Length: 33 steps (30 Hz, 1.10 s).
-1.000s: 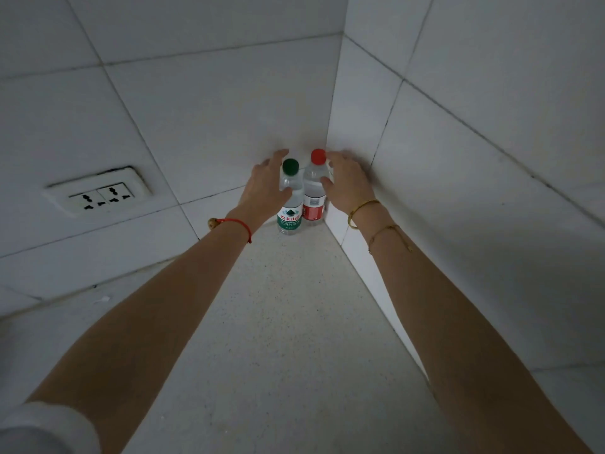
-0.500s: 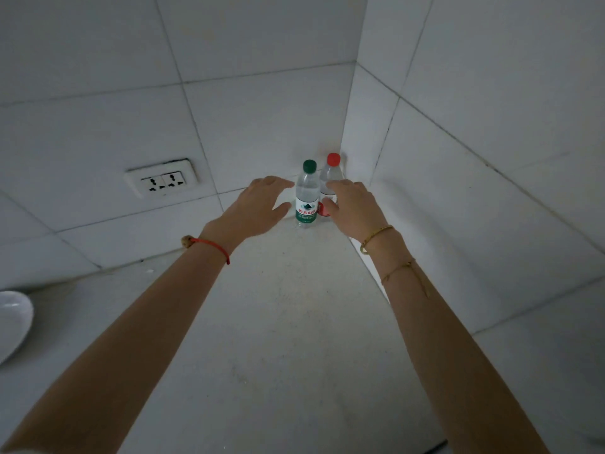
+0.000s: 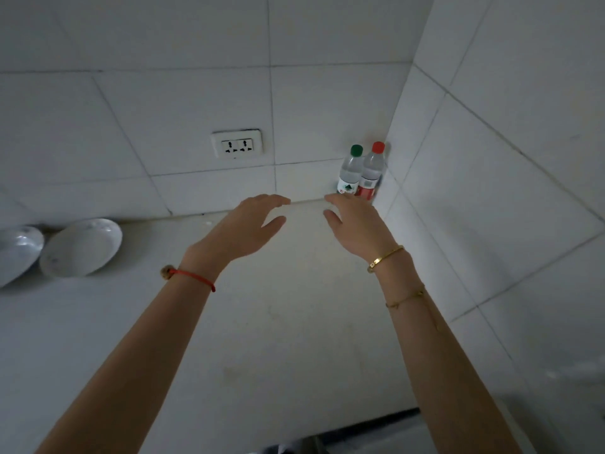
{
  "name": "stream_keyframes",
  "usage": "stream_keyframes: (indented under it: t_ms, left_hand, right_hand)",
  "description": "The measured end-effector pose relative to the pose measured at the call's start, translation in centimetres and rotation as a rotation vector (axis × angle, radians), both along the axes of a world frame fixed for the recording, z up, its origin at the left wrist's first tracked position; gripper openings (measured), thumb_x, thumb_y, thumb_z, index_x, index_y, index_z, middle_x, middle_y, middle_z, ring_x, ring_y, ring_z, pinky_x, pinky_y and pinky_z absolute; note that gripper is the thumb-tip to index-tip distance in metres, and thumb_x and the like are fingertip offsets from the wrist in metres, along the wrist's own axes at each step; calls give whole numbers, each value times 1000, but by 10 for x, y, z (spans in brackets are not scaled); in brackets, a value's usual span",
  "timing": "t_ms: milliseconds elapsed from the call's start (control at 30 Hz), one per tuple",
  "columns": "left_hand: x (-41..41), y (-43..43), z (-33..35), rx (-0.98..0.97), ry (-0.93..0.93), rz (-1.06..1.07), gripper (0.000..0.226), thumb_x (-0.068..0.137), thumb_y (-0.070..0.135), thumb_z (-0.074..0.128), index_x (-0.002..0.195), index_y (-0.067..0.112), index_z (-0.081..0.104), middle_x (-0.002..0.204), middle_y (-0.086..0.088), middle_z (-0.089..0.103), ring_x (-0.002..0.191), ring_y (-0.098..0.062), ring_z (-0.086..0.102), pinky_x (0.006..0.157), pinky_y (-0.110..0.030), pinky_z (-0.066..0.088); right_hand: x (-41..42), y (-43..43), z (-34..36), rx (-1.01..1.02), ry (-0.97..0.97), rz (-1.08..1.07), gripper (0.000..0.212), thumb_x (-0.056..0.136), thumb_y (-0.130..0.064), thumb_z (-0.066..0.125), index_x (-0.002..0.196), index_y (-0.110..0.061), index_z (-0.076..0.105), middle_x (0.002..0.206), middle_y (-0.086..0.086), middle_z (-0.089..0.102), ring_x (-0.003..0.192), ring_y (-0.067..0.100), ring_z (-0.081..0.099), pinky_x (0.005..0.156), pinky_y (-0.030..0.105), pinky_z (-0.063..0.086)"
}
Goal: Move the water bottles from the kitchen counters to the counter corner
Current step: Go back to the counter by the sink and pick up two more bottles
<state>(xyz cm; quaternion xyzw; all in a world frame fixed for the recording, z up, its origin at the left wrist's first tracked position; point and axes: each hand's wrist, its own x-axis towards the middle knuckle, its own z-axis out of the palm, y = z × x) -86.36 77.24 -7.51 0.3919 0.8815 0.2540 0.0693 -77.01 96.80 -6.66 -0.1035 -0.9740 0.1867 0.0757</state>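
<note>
While both my arms reach forward over the pale counter (image 3: 278, 339), neither hand grips anything. My left hand (image 3: 242, 226) hangs palm down with its fingers spread and loosely curled, thumb apart from the rest, holding nothing. My right hand (image 3: 355, 224) is the same: fingers slack and parted, empty, its fingertips overlapping the foot of the bottles in this view, though I cannot tell whether they touch. A red string bracelet (image 3: 193, 278) sits on my left wrist; a gold bangle (image 3: 386, 257) and a thin gold chain (image 3: 406, 298) sit on my right.

Both water bottles stand upright in the counter corner, where the two tiled walls meet. The green-capped bottle (image 3: 350, 172) is on the left with a green and white label, and the red-capped bottle (image 3: 371, 173) stands just beside it on the right with a red label, closest to the wall joint. They appear to touch each other.

On the back wall (image 3: 163, 103), left of the bottles, is a white double socket (image 3: 236, 145). Farther left on the counter two white dishes (image 3: 82, 247) lean, one partly cut off by the frame edge.
</note>
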Motion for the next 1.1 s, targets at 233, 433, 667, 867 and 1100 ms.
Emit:
stream_keyframes:
  t_ms: [233,433,667,867,1100]
  left_hand:
    - [50,-81,6,25,26,130,37,96,29,47,133,22,52,134,3,56,124,-16,51,107,-37,39]
    - [90,-148,8,43,18,220,36,96,31,48,131,26,53,133,5,57,123,-15,52,105,-40,41]
    - [156,-242,6,45,17,349,35,96,30,49,130,26,54,130,7,58,119,-13,54,102,-35,44]
    - [220,-339,4,-6,7,470,37,96,32,47,132,25,53,131,5,58,119,-14,54,101,-37,44]
    - [302,-437,1,-51,-17,671,39,97,34,43,134,26,50,135,6,54,123,-14,50,105,-34,41]
  right_hand:
    - [27,-59,0,-18,-48,110,41,97,-28,42,134,-13,47,133,8,56,122,30,47,101,45,39]
    - [50,-118,6,-25,-62,199,42,98,-29,40,136,-14,45,135,5,55,125,27,45,104,41,37]
    - [80,-204,6,-38,-56,312,41,98,-30,41,135,-15,46,134,4,56,125,25,46,105,41,37]
    - [115,-292,-1,-96,-76,417,40,97,-28,42,135,-15,48,134,5,56,124,26,48,104,45,39]
    - [160,-389,-6,-139,-103,569,41,98,-28,42,137,-15,46,137,4,54,127,23,45,107,43,38]
